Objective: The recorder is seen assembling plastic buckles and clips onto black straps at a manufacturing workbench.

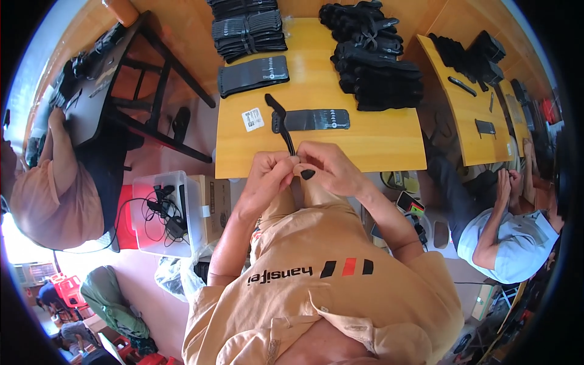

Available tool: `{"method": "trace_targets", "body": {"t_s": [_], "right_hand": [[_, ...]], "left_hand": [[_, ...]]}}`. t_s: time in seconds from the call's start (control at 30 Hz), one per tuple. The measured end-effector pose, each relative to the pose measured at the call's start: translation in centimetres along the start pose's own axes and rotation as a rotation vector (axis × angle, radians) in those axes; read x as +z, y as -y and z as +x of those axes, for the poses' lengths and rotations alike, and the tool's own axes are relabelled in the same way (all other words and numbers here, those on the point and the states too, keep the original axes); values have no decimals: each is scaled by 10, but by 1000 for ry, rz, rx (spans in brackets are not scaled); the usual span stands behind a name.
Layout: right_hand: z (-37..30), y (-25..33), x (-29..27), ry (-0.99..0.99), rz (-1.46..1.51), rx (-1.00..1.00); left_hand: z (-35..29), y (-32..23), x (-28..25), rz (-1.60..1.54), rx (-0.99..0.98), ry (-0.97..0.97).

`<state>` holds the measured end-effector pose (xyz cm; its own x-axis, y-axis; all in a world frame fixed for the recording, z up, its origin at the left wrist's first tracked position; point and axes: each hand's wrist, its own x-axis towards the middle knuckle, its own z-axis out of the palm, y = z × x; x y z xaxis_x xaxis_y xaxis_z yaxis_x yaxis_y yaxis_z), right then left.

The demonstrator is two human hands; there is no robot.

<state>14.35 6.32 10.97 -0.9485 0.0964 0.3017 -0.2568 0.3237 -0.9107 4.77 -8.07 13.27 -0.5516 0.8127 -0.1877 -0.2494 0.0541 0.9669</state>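
In the centre of the frame, the left hand (269, 177) and the right hand (328, 168) meet at the near edge of the yellow table (389, 143). The fingers of both are drawn in to a pinch, thumbs against fingertips, on a black strap (280, 118). The strap runs up from the hands over the table, its bent end towards the upper left; a dark tip shows under the right hand.

Just right of the strap lies a dark sleeve (319, 119), the strap crossing its left part. A white label (252, 119) lies to the left. At the top centre are stacked sleeves (249, 36); at the upper right of the table, black bundles (380, 79). A clear bin (196, 213) with cables (167, 213) stands at centre left. Other people sit at the left (58, 201) and right (511, 243) edges.
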Motion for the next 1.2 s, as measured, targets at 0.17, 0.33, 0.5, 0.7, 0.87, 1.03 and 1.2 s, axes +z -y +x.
{"method": "trace_targets", "body": {"t_s": [0.17, 0.33, 0.5, 0.7, 0.87, 1.03, 1.2], "right_hand": [[-6, 18, 1, 115, 339, 186], [-9, 33, 6, 66, 394, 155], [-7, 28, 5, 2, 953, 307], [-2, 32, 7, -148, 695, 370], [0, 24, 3, -68, 789, 426], [-5, 11, 4, -48, 1054, 421], [-8, 12, 20, -312, -27, 49]], "left_hand": [[-6, -11, -10, 95, -26, 167], [-7, -5, -12, -36, -44, 226], [-5, -6, -2, -466, -79, 357], [-1, -6, -5, -366, -89, 268], [-6, -13, -3, 386, 147, 100], [-8, -14, 2, 275, -12, 77], [-7, -6, 9, 271, -8, 7]]}}
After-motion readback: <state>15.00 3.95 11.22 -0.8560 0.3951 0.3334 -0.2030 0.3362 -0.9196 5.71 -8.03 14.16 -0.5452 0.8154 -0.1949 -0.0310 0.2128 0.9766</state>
